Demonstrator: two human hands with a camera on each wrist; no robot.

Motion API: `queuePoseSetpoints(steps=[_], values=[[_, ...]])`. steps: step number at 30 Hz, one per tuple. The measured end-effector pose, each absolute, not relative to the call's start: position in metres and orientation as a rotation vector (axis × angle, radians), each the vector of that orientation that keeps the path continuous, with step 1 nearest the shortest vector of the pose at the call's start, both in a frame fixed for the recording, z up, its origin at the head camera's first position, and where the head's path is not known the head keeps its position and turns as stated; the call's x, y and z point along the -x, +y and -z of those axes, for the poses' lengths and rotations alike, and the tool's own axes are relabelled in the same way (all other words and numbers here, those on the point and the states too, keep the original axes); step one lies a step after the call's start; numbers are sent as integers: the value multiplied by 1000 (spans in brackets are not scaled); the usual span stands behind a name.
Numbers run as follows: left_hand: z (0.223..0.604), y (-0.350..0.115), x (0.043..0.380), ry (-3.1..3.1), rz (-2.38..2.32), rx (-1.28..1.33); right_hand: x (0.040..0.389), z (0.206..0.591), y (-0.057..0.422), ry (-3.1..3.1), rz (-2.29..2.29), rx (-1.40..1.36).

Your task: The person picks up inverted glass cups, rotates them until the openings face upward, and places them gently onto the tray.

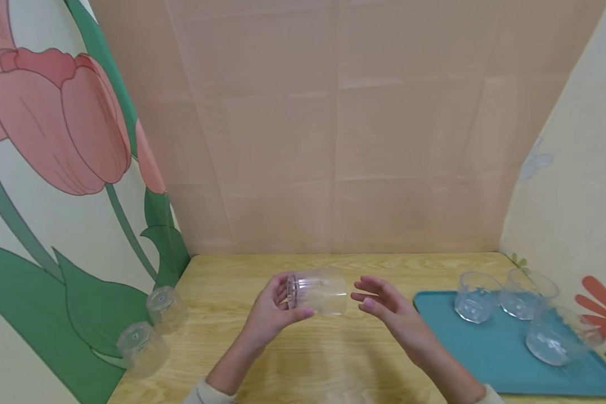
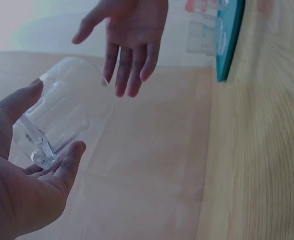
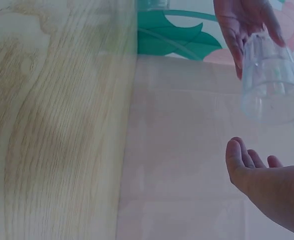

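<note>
A clear plastic cup [image 1: 319,292] lies sideways in the air above the table, its base toward the left and its mouth facing right. My left hand [image 1: 274,308] grips it around the base end, thumb in front and fingers behind. Just off the cup's rim is my right hand [image 1: 391,314], fingers loosely bent and holding nothing. The left wrist view shows the cup [image 2: 69,102] between thumb and fingers. In the right wrist view a gap separates the right hand [image 3: 261,172] from the cup's mouth.
Two clear cups [image 1: 142,349] stand upside down at the table's left edge. On the right, a teal tray [image 1: 434,314] carries three clear cups [image 1: 477,300], mouths up. A wooden table [image 1: 333,359] lies below, with a pinkish cloth [image 1: 333,140] hanging behind it.
</note>
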State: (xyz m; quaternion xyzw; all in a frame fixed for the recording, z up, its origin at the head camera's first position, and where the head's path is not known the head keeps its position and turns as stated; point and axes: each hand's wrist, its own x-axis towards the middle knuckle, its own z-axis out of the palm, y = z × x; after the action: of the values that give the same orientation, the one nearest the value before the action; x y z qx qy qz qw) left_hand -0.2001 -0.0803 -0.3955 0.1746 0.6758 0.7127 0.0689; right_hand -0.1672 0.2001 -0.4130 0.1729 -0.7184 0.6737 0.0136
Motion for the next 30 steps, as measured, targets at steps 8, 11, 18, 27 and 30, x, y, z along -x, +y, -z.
queuePoseSetpoints(steps=[8,11,18,27,30], values=[[393,-71,199,2018,-2148,-564,167,412,190,-2212,-2144,-571],[392,-68,199,2002,-2149,-567,167,411,187,-2236,-2168,-555],[393,-62,199,1977,-2148,-584,167,411,183,-2298,-2181,-554],[392,-58,197,1949,-2146,-611,167,409,181,-2330,-2177,-567],[392,-58,197,1949,-2123,-639,168,409,182,-2314,-2184,-627]])
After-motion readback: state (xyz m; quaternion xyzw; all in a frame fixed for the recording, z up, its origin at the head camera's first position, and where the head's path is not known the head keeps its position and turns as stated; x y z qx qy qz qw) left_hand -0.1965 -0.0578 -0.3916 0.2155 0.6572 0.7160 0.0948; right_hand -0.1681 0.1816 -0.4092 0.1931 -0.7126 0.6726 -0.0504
